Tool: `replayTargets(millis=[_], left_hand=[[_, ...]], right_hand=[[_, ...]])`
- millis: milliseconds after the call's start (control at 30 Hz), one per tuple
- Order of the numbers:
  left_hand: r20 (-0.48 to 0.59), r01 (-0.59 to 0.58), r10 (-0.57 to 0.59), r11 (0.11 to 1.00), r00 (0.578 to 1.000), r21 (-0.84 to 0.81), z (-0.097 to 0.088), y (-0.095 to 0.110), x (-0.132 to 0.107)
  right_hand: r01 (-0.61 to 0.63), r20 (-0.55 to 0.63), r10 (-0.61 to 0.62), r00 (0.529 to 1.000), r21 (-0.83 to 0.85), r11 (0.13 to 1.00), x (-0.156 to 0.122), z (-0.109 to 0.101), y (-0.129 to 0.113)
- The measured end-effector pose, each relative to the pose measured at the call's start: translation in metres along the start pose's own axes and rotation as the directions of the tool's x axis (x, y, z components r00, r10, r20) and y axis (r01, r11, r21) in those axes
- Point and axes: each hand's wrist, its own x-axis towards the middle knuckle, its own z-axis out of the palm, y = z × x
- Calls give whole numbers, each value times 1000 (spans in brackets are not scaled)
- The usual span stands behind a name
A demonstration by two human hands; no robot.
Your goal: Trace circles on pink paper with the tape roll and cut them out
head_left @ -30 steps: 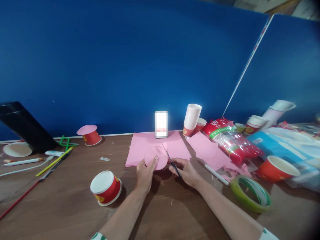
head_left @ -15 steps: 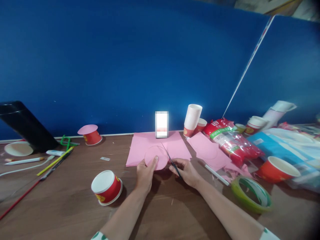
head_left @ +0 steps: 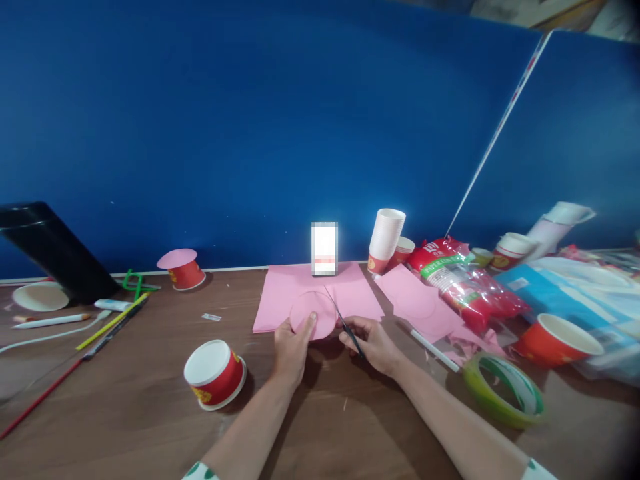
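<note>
My left hand (head_left: 294, 347) pinches a round pink paper disc (head_left: 320, 313) by its lower left edge, thumb on top. In my right hand (head_left: 373, 343) is a pair of scissors (head_left: 349, 331) with dark handles, the fingers closed round them. The thin blades slant up and left along the disc's right edge. Behind and beneath the disc lie larger pink paper sheets (head_left: 277, 287) on the brown table. An upturned red paper bowl (head_left: 219, 377) with a white base sits left of my left hand.
Another red bowl (head_left: 187, 275) bears a pink disc at the back left. To the right are stacked white cups (head_left: 387, 233), a red plastic pack (head_left: 465, 277), pink offcuts (head_left: 425, 307), a tape roll (head_left: 500, 390) and a red cup (head_left: 557, 340). A black bottle (head_left: 60, 253), pens and brushes lie left.
The whole view has shifted very slightly. Both hands, the disc and the scissors look nearly the same as before.
</note>
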Motion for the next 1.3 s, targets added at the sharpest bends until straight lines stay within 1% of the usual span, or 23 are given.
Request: replayTargets(millis=[100, 267, 433, 567, 1000, 1300], left_hand=[[31, 2, -2, 1000, 1000, -3, 0, 0, 0], [34, 20, -19, 1000, 999, -24, -1, 0, 0], [84, 35, -31, 998, 996, -48, -1, 2, 0], [101, 55, -47, 996, 994, -73, 0, 4, -1], [126, 56, -46, 995, 991, -80, -1, 3, 0], [94, 61, -52, 993, 994, -101, 0, 3, -1]], right_hand=[[0, 12, 0, 1000, 5, 1000, 0, 0, -1], [-10, 15, 10, 1000, 4, 1000, 0, 0, -2], [-15, 23, 14, 1000, 29, 999, -1, 0, -2], [-5, 26, 4, 1000, 19, 1000, -1, 0, -2], [23, -14, -23, 1000, -33, 999, -1, 1, -3], [26, -11, -26, 1000, -52, 998, 0, 0, -3]])
